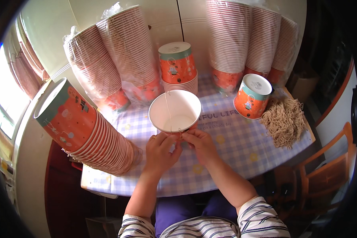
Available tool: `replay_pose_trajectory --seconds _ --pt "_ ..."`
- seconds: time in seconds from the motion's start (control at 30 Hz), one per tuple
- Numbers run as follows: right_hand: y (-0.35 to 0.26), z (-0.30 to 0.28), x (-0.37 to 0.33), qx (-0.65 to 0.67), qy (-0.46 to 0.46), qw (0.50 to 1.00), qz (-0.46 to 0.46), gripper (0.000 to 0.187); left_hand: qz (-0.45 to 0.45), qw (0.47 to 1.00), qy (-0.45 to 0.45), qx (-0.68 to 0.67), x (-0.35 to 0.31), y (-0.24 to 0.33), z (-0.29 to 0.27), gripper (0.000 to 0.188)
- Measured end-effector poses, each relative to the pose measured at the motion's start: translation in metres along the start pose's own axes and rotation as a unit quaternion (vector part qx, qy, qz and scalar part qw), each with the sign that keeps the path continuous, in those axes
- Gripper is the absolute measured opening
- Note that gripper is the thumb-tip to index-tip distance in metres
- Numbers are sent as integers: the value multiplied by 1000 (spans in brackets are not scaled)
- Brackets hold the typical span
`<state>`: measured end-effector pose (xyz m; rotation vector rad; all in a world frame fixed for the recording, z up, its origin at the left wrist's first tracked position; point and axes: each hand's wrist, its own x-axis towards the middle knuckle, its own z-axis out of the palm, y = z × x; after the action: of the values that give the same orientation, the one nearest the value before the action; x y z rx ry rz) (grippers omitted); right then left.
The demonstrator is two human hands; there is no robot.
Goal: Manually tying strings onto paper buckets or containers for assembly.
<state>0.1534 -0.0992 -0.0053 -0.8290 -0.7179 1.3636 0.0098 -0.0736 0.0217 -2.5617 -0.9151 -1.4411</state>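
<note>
An orange paper bucket [175, 111] stands mouth up on the table in front of me, its white inside showing. A thin string [167, 105] hangs from its far rim down the inner wall, and more of it loops over the near rim. My left hand [161, 150] is closed in a pinch at the near rim, left of the loop. Just to its right, my right hand [201, 144] pinches at the same place. Both sets of fingertips are on the string there, though the fingers partly hide it. The near outer wall of the bucket is mostly behind my hands.
A checked cloth [242, 158] covers the table. A tall nested bucket stack [87, 127] leans at left. Plastic-wrapped stacks [127, 51] [230, 39] line the back, around a shorter stack [177, 65]. At right are an upturned bucket [253, 97], a tan string heap [283, 123] and a wooden chair [325, 178].
</note>
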Motion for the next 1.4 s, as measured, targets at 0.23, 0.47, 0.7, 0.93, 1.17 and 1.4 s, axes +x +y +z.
replay_pose_trajectory --seconds 0.23,0.47,0.7,0.93,1.17,1.4 --pt "-10 1 4 -37 -17 999 4 14 -75 993 2 -88 -9 -4 2 20" --pt "-2 -1 4 -52 -6 999 9 14 -106 986 9 -126 -10 -6 5 18" --pt "0 -2 4 -52 1 999 -18 14 -137 983 5 -121 -15 -8 8 17" --pt "0 -5 2 -80 4 997 -18 14 -142 981 -12 -134 -6 1 0 24" --pt "-3 -3 0 -38 -16 999 -1 15 -127 982 18 -140 -9 -1 15 24" --pt "-2 -6 1 -29 -18 999 18 14 -124 984 32 -125 -10 -1 16 20"
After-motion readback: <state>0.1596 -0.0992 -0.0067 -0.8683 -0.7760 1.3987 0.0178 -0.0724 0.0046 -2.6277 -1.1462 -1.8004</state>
